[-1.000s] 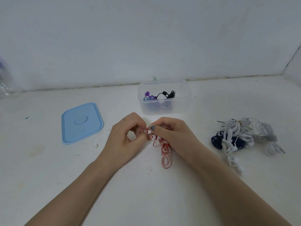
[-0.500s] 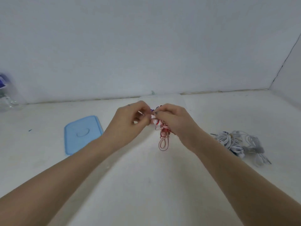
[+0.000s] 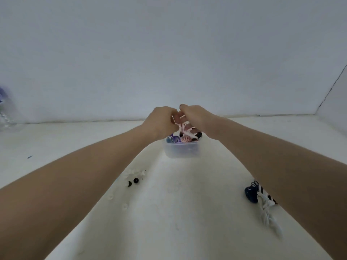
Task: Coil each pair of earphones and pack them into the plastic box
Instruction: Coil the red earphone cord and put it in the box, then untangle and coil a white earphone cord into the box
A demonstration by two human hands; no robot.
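Far left edge: blurry clear bottle (image 3: 6, 117) on the worktop (image 3: 169, 212), against the wall (image 3: 169, 53). Small dark fleck (image 3: 29, 157) on the worktop further right.

Both forearms reach forward, hands meeting above the plastic box (image 3: 181, 150). Left hand (image 3: 162, 121) has its fingers curled inward, pinching the pink-and-white earphones (image 3: 185, 131) at the top of the bundle. The bundle sits just right of and below this hand's fingertips, touching them.

Near the left forearm, mid-worktop: two small black round bits (image 3: 133, 182), with some whitish scraps (image 3: 136, 172) just behind them.

Plastic box, translucent, stands open on the worktop directly under the two hands. Purple and blue earphones (image 3: 173, 139) lie in its left part, something black (image 3: 199, 135) in its right. The lower end of the pink-and-white earphones hangs down to the box's rim level, over the contents; cannot tell if it touches them.

Right hand (image 3: 196, 117) is also curled, gripping the same bundle from the right, so the earphones lie below and just left of its palm, between the two hands. Image is motion-blurred here.

Right side: dark blue earphones (image 3: 250, 192) and white earphones (image 3: 266, 209) in a pile on the worktop, partly hidden by the right forearm, well apart from the box.
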